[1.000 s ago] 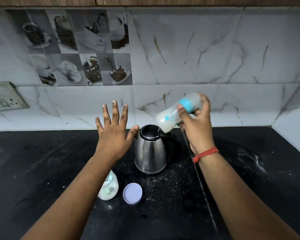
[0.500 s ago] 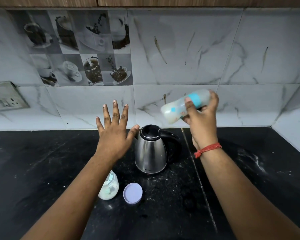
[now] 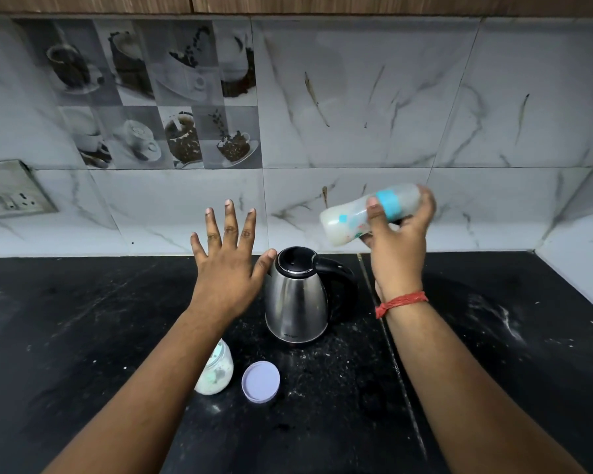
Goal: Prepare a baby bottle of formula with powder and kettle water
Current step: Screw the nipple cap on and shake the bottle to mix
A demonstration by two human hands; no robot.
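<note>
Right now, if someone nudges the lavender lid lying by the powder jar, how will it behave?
The lavender lid looks like thin plastic, so it is probably very light. It lies flat on the black counter, so it would likely slide rather than roll. Spilled powder specks around it may make it skid easily.

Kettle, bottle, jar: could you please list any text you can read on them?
Kettle: small brand mark low on the steel body, too small to read.
Bottle in the right hand: coloured prints, blurred, no legible words.
Jar: faint print, unreadable.
</note>
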